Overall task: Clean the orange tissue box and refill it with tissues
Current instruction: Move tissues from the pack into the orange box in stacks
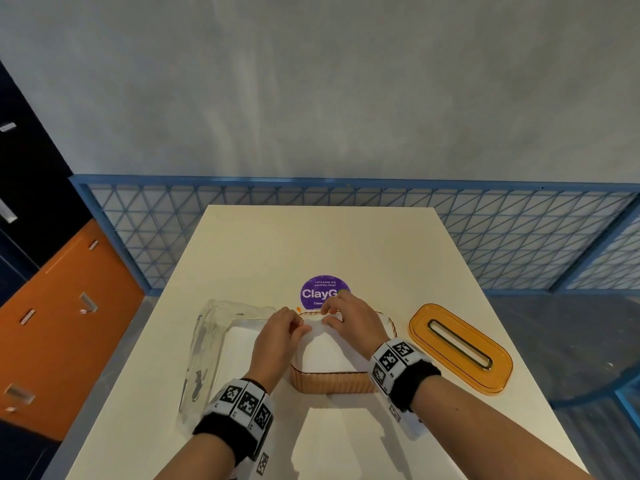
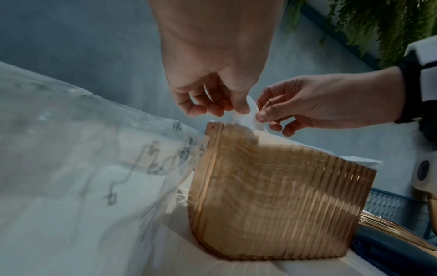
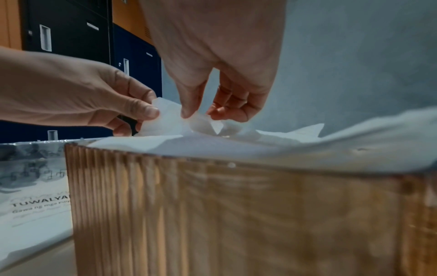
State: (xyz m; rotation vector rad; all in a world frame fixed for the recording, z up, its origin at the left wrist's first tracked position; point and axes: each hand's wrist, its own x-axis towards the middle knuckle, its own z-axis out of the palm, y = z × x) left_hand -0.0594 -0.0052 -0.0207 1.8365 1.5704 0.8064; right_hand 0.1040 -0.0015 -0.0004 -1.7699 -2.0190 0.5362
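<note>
We see the tissue box [image 1: 332, 384] as translucent amber plastic with fine ribbed walls, and its lid [image 1: 460, 348] as the same plastic, smooth and glossy. The tissues [image 3: 212, 143] look like soft matt paper; the wrapper [image 1: 204, 344] is thin, crinkled clear film on a smooth matt surface [image 1: 311, 244].

Plain pale grey plaster wall [image 1: 311, 81] takes up most of the view. Right below it runs a blue metal lattice fence [image 1: 346, 202], and the white rectangular table [image 1: 311, 244] butts up near that. Left of the table are orange and dark navy locker cabinets [image 1: 62, 323] with silver handles. Some hanging green fern foliage [image 2: 378, 24] up the wall.
</note>
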